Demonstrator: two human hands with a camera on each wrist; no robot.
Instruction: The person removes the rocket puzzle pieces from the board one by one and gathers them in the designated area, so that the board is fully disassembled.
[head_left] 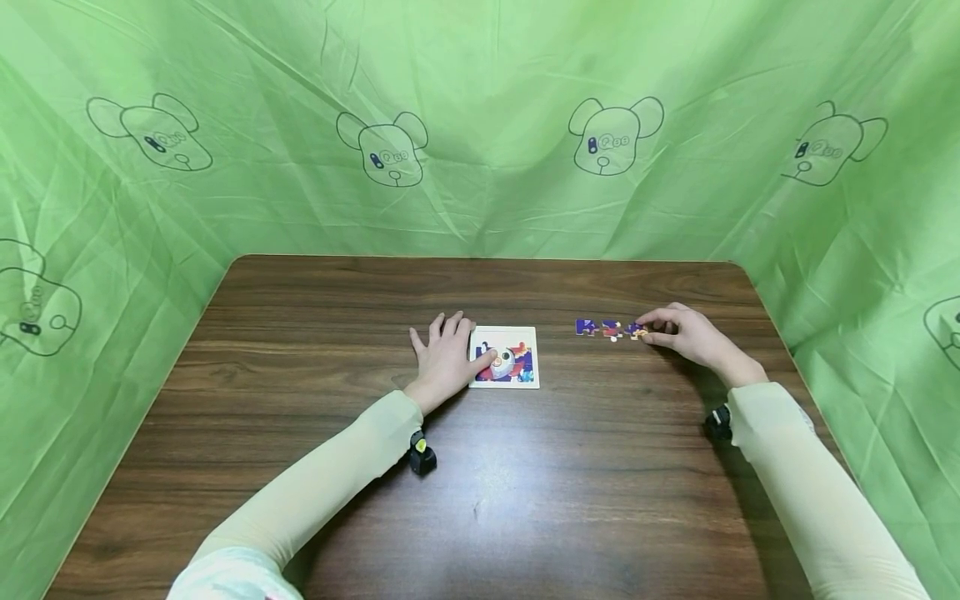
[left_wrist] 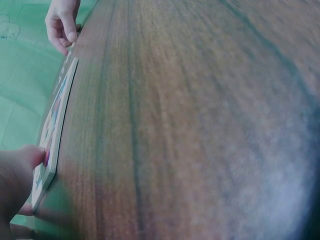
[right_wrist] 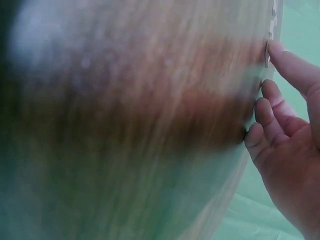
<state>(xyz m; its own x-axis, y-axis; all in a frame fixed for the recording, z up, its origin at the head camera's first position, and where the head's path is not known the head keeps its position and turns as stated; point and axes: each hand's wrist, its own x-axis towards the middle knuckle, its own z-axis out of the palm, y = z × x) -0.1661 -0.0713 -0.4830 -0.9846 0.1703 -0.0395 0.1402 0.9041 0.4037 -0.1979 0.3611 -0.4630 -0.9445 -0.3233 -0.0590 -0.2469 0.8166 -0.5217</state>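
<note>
A square jigsaw puzzle in a white frame [head_left: 504, 332] lies near the middle of the table, its picture partly filled in with a round, big-eyed figure. My left hand [head_left: 444, 357] lies at its left edge with the fingers spread, and the thumb [left_wrist: 33, 156] rests on the picture. Off to the right, my right hand [head_left: 686, 335] pinches a purple and yellow puzzle piece [head_left: 636, 331] between thumb and fingers, low at the tabletop. The right wrist view shows that piece [right_wrist: 267, 54] edge-on at the thumb tip.
Two more loose puzzle pieces, a purple one [head_left: 586, 327] and a purple-red one [head_left: 611, 329], lie in a row left of the right hand. The brown wooden table [head_left: 495, 483] is surrounded by green cloth [head_left: 487, 125] at the back and sides.
</note>
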